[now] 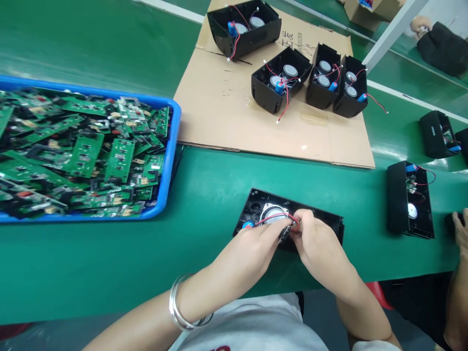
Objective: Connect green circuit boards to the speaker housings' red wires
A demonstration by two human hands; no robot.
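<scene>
A black plastic speaker housing (256,204) lies open side up on the green table near its front edge. Inside it I see a round silver speaker (269,213), a blue capacitor (247,224) and red wires (272,216). My left hand (256,243) and my right hand (310,234) meet over the housing's middle. Both pinch the red wire ends and a small dark connector between their fingertips. A silver bangle sits on my left wrist.
A blue tray (168,161) heaped with green circuit boards stands at the left. Several more black housings rest on a cardboard sheet (226,107) at the back. Other housings (409,200) lie to the right, where another person's hand (461,229) rests at the edge.
</scene>
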